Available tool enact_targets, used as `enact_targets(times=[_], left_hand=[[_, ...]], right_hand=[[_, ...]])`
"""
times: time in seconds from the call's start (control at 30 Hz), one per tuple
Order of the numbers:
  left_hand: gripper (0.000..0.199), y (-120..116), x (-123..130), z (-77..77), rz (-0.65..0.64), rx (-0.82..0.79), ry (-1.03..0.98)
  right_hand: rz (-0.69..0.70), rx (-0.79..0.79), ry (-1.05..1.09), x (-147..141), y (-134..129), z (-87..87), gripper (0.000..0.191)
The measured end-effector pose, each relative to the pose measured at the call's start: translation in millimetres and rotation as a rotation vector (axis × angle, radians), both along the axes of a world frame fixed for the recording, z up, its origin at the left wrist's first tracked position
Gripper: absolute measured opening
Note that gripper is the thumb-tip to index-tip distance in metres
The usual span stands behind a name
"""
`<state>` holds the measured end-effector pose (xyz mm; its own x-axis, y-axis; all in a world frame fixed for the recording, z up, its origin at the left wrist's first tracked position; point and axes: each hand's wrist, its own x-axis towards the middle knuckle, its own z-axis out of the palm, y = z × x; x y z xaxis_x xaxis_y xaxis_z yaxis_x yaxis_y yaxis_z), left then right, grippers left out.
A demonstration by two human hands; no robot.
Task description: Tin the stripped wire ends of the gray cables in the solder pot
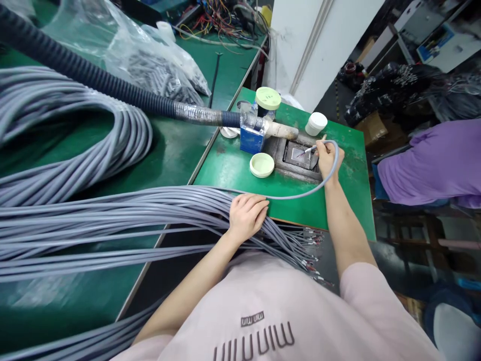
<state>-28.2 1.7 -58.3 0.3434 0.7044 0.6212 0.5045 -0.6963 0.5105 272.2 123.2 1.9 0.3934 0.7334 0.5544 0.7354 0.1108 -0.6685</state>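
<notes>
My right hand [326,158] is shut on a grey cable [300,188] near its stripped end. The thin coloured wires of that end [306,152] reach over a metal solder pot [296,155] set into a green work board [229,173]. The cable curves from my right hand back across the board to a large bundle of grey cables [112,220]. My left hand [246,216] lies over that bundle at the board's front edge, with its fingers curled around the cables. Stripped cable ends [308,245] fan out below it.
A corrugated black extraction hose [90,70] ends in a clear nozzle above a blue box [251,139] behind the pot. A pale green lid [262,165] and a white jar [316,124] stand nearby. A person in a purple top [432,165] is to the right.
</notes>
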Motion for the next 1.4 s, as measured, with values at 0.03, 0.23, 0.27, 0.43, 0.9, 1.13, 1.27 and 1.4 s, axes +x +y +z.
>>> enact_targets(times=[0.03,0.23,0.27,0.43,0.9,1.13,1.27,1.4], left_hand=[[0.02,0,0,0.2,-0.003,0.001,0.002],[0.021,0,0,0.8,-0.007,-0.006,0.014],[0.021,1,0,0.8,-0.007,-0.004,0.015],[0.021,1,0,0.9,-0.003,0.004,0.021],[0.016,-5,5,15.3,-0.026,-0.124,-0.138],[0.043,-29,54,37.4,-0.512,-0.948,-0.699],[0.044,-37,65,39.5,-0.602,-1.123,-0.82],[0.042,-42,57,47.9,-0.683,-1.074,-0.718]], right_hand=[[-0.01,-0.006,-0.019,1,1,-0.7,0.03],[-0.039,-0.017,-0.085,4,2,-3.1,0.03],[-0.041,-0.019,-0.087,5,3,-3.6,0.031],[-0.036,-0.035,-0.08,4,6,-7.8,0.032],[0.084,0.126,0.179,-41,-82,36.7,0.021],[0.332,0.109,0.186,-100,-197,30.4,0.025],[0.46,0.099,0.123,-94,-231,5.0,0.04],[0.557,-0.093,0.158,-73,-252,-5.6,0.046]])
